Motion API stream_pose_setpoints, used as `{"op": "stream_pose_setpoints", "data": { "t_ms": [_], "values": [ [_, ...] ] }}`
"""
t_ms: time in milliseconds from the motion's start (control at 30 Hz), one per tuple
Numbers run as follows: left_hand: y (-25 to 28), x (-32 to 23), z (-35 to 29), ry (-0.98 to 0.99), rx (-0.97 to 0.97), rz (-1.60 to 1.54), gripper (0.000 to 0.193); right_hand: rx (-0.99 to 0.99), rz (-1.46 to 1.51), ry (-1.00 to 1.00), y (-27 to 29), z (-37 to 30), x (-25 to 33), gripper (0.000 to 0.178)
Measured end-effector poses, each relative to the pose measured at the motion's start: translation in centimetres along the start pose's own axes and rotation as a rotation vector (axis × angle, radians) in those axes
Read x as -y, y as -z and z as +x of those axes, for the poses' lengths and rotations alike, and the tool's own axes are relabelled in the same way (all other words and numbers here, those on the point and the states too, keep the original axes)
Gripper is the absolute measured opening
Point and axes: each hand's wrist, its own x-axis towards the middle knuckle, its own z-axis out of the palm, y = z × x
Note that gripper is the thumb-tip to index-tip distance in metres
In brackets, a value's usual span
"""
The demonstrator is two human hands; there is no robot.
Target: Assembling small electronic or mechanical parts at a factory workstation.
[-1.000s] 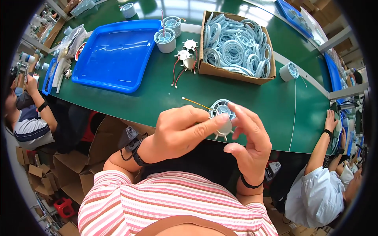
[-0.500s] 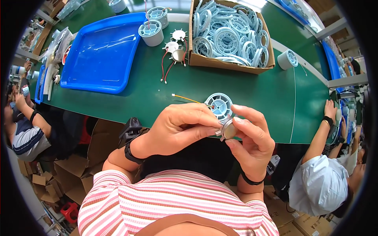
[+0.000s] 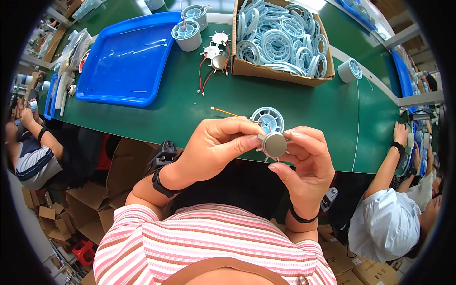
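Observation:
A round metal-faced disc [image 3: 274,145] with short pale prongs around its rim is held up in front of my chest, its shiny face turned upward. My left hand [image 3: 209,149] pinches its left edge between thumb and forefinger. Curled about its right side, my right hand [image 3: 308,166] has its fingertips at the rim and the thumb by a lower prong. Just beyond the hands, a light blue spoked cylinder [image 3: 268,118] stands on the green table [image 3: 304,109]. A yellow-orange wire [image 3: 223,111] with a white plug stretches leftward from near it.
Several similar pronged discs [image 3: 218,62] with red wires lie farther back. Behind them stand pale cylinders [image 3: 186,35]. A blue tray [image 3: 126,59] is at left, a cardboard box [image 3: 275,76] of blue spoked rings at back, another cylinder [image 3: 350,71] right. Co-workers sit on both sides.
The disc has turned so that its metal face points more upward and toward me. My left thumb has shifted onto its edge, and my right fingers have spread around the rim.

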Motion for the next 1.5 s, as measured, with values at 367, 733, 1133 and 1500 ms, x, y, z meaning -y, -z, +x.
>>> {"op": "stream_pose_setpoints", "data": {
  "t_ms": [367,733,1133,1500],
  "values": [
    [0.8,1.2,1.4,-0.377,-0.26,0.725,0.006,0.13,-0.583,0.248,1.3,3.3,-1.2,0.032],
    [1.5,2.9,1.2,-0.278,-0.168,0.371,0.004,0.17,-0.623,0.188,1.5,3.3,-1.1,0.038],
    [1.7,3.9,1.5,-0.223,-0.091,0.437,0.003,0.162,-0.76,0.202,0.8,3.0,-0.7,0.036],
    [1.2,3.3,1.8,-0.223,-0.126,0.411,0.01,0.12,-1.086,0.368,0.8,2.5,-0.9,0.028]
  ]
}}
